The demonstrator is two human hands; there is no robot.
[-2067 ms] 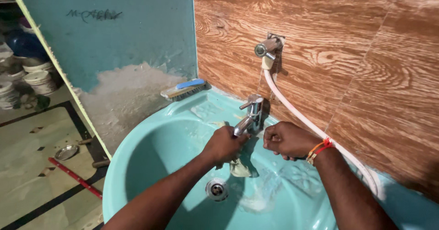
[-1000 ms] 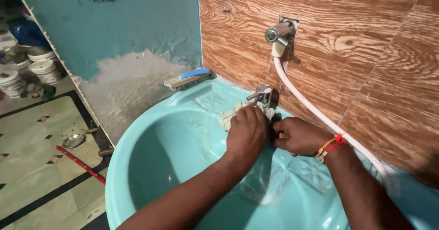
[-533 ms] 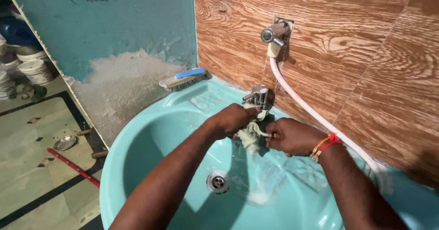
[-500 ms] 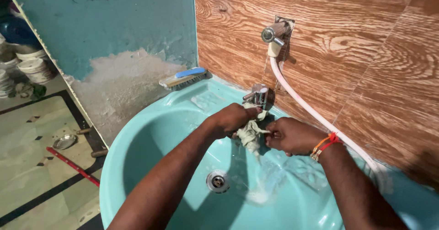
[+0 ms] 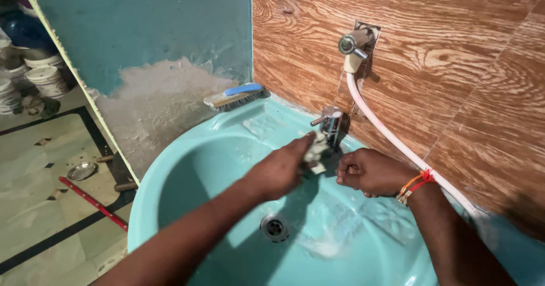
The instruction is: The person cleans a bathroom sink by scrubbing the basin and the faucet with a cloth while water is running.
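A turquoise wash basin (image 5: 181,166) fills the lower view. A chrome tap (image 5: 329,122) stands at its back rim. My left hand (image 5: 281,169) presses a pale wet cloth (image 5: 315,151) against the tap's front. My right hand (image 5: 369,171), with an orange thread on the wrist, is closed in a fist just right of the tap base; what it grips is hidden. Soapy foam lies on the basin floor near the drain (image 5: 275,227).
A blue-handled scrub brush (image 5: 235,95) rests on the basin's back left rim. A wall valve (image 5: 355,43) feeds a white hose (image 5: 409,155) along the wood-patterned tiles. On the floor at left lie a red rod (image 5: 93,202), a metal dish (image 5: 82,170) and stacked white buckets (image 5: 42,76).
My left hand with the cloth has shifted slightly on the tap's front. My right hand stays beside the tap base. The view has moved a little.
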